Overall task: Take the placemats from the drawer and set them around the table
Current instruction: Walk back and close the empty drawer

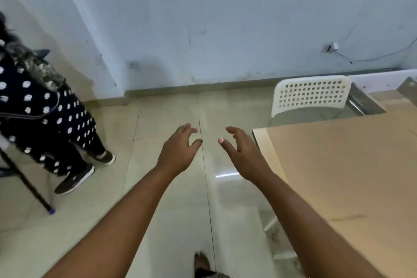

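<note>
Both arms out, left hand (pixel 178 151) & right hand (pixel 242 153) empty, table (pixel 338 165) cut off

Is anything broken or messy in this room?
The wall has scuffs and dark marks low down, and a loose cable droops from a small wall fitting. Nothing is spilled. Both hands, left hand and right hand, are empty.

Left hand (pixel 178 151), right hand (pixel 242 153): both empty, fingers loosely curled, palms facing inward, bare forearms extended forward.
</note>
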